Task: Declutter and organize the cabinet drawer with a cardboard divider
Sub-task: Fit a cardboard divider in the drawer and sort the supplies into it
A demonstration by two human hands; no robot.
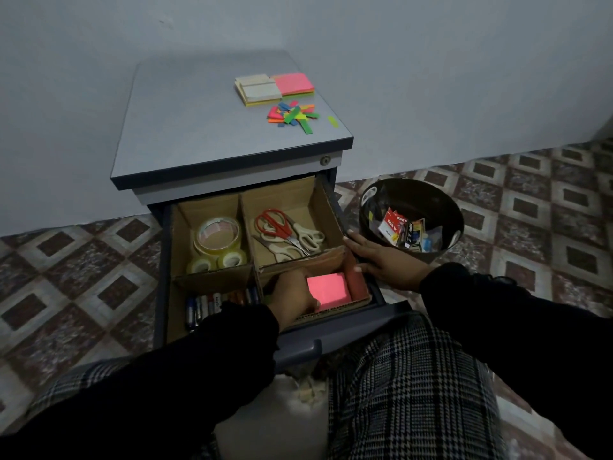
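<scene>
Cardboard divider (247,240): tape rolls (217,242), scissors (288,232), batteries (202,308), pink notes (328,290).

this looks like a corner of a home or small office room, seen from floor level. a grey wheeled-type office pedestal cabinet with a keyhole lock (326,160) stands against a plain pale painted wall (431,61), on a floor of patterned brown and cream diamond tiles (530,200). stationery marks it as a desk-work spot: stacked sticky note pads in cream and pink (273,88) on the cabinet top, and a dark round waste bin holding discarded packaging (411,220) beside it.
</scene>
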